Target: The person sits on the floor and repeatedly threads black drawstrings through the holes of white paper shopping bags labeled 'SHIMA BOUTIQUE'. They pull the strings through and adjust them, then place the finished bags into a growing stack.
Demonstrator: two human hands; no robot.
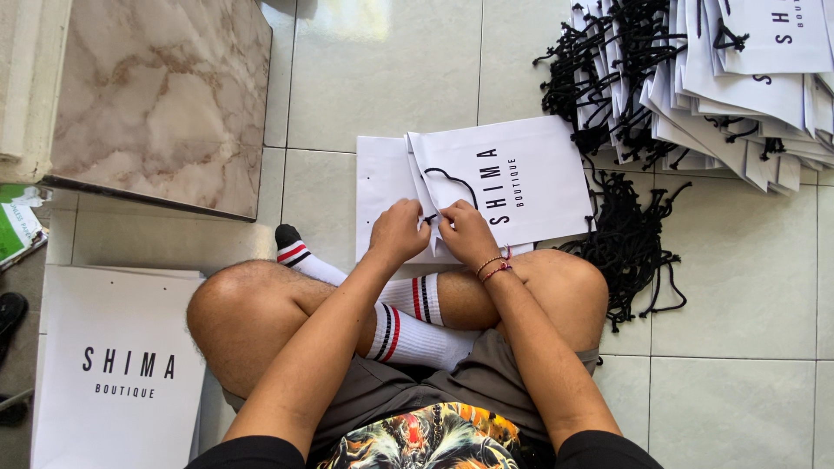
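Note:
I sit cross-legged on a tiled floor. A flat white paper bag [530, 174] with dark lettering lies in front of my knees, on top of another white bag [380, 187]. A black cord handle [452, 182] loops across its near end. My left hand [398, 230] and my right hand [465, 230] meet at the bag's near edge, both pinching the cord end where it enters the bag. Thin bracelets circle my right wrist.
A heap of finished white bags with black cords [738, 78] fans out at the top right. Loose black cords [630, 243] lie beside my right knee. A stack of flat white bags [122, 365] sits at the left, below a marble-topped slab [156, 95].

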